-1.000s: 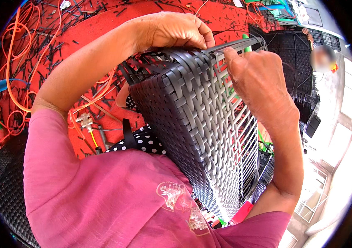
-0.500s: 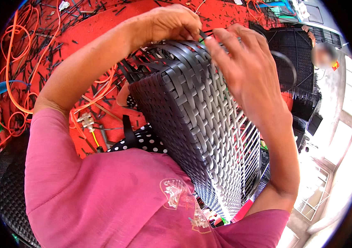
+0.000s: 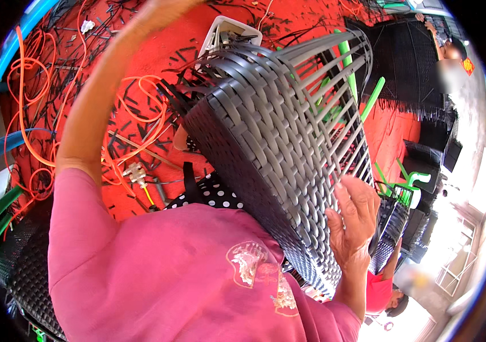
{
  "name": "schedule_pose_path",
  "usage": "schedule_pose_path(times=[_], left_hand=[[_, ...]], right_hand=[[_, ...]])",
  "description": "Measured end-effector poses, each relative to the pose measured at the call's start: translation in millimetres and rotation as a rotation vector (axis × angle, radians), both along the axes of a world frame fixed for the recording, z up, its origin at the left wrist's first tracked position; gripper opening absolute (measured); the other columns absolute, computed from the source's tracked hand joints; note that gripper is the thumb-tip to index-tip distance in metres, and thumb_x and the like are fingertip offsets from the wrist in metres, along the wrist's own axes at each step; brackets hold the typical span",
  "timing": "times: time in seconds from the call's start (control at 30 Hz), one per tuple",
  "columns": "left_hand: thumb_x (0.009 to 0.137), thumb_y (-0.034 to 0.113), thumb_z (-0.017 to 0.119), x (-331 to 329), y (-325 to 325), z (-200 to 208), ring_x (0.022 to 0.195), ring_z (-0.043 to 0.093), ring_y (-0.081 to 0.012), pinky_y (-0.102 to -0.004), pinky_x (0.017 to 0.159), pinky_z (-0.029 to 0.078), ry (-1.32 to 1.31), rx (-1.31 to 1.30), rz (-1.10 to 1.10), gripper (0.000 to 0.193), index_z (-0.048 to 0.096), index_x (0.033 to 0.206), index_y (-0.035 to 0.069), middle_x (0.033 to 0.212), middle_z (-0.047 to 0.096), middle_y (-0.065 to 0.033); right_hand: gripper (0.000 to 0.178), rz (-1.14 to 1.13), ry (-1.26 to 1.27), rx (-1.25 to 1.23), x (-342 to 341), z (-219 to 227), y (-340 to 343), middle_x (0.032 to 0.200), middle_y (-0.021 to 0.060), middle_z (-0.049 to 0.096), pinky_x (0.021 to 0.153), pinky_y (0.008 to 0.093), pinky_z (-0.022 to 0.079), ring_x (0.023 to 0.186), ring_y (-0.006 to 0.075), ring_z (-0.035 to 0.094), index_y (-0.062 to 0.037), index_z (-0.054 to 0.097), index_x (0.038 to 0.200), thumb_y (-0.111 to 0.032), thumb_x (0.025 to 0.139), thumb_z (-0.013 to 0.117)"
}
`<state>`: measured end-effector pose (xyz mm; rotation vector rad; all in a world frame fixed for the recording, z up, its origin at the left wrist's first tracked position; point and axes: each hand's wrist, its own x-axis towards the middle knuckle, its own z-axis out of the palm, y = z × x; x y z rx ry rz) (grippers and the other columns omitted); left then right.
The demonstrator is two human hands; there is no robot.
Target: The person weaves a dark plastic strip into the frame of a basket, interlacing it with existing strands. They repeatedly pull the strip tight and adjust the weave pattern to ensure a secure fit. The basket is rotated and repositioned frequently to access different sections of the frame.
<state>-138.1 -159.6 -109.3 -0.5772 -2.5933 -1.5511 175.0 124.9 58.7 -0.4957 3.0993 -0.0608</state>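
A grey woven plastic-strip panel on a frame stands on edge before me, its darker side toward my body. My right hand lies against the lower right part of the weave, fingers loosely bent and thumb apart, apparently holding nothing. Beside it, bare parallel strips run across the unwoven part of the frame. My left forearm reaches up to the top edge of the view, where the left hand is cut off. Loose dark strip ends stick out at the panel's far left corner.
Dark scraps litter the red floor, with an orange hose coiled at left. A white bin stands beyond the panel. Green tubes rise behind it. Another person holds a black woven panel; a person in red is at lower right.
Both hands have left the panel's top edge. My left arm has swung up and out of the view; my right hand has come down along the weave. The white bin now shows.
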Motion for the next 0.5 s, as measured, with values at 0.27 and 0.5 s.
schedule_pose_path(times=[0.27, 0.5], left_hand=[[0.098, 0.031, 0.055, 34, 52, -7, 0.065, 0.050, 0.0006, -0.0176, 0.058, 0.042, -0.562, 0.395, -0.622, 0.027, 0.065, 0.091, 0.007, 0.075, 0.059, 0.0083], [0.083, 0.042, 0.067, 45, 29, 39, 0.111, 0.054, -0.0200, -0.0348, 0.096, 0.043, -0.074, 0.087, -0.572, 0.055, 0.055, 0.121, 0.004, 0.118, 0.057, -0.0107]], right_hand=[[0.085, -0.300, -0.070, -0.126, 25, -22, 13, 0.140, 0.0255, 0.041, 0.110, 0.0484, 0.027, 0.132, 0.0413, 0.037, 0.0071, 0.039, 0.138, -0.062, 0.089, 0.047], [0.085, -0.315, -0.056, -0.145, 32, -31, 11, 0.141, 0.0246, 0.041, 0.111, 0.0501, 0.025, 0.134, 0.0417, 0.033, 0.0066, 0.039, 0.137, -0.062, 0.089, 0.048]])
